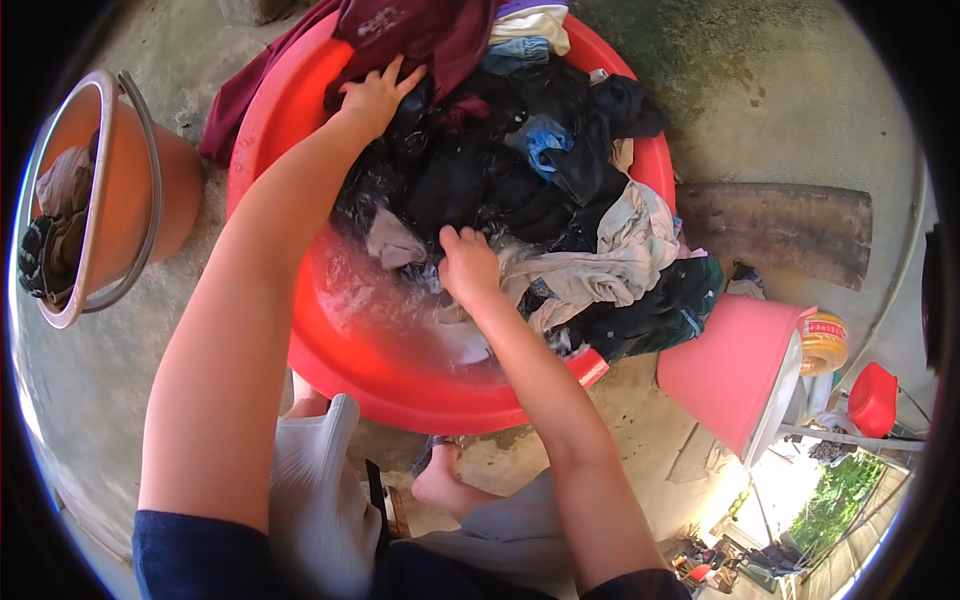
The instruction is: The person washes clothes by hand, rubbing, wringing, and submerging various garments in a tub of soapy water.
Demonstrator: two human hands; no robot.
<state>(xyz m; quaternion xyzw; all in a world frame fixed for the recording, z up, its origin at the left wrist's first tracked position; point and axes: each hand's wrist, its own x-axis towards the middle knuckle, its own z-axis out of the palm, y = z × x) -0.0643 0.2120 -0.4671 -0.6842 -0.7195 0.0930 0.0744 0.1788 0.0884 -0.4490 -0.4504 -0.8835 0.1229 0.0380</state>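
A large red plastic basin (397, 405) holds soapy-looking water and a heap of wet clothes. My left hand (379, 94) rests with fingers spread at the edge of a maroon garment (420, 37), which hangs over the far rim. Nearer the basin's middle, my right hand (469, 262) has its fingers curled into a wet black garment (480, 187); the fingertips are partly hidden. Beside it a beige garment (622, 247) lies twisted across the heap towards the right rim. A blue cloth (547, 142) shows among the dark clothes.
On the left stands an orange bucket (172, 195) with clothes inside and a grey handle. A pink tub (735, 360) lies at the right, near a wooden board (780, 229) on the concrete floor (765, 120). Dark green cloth (652, 315) spills over the right rim.
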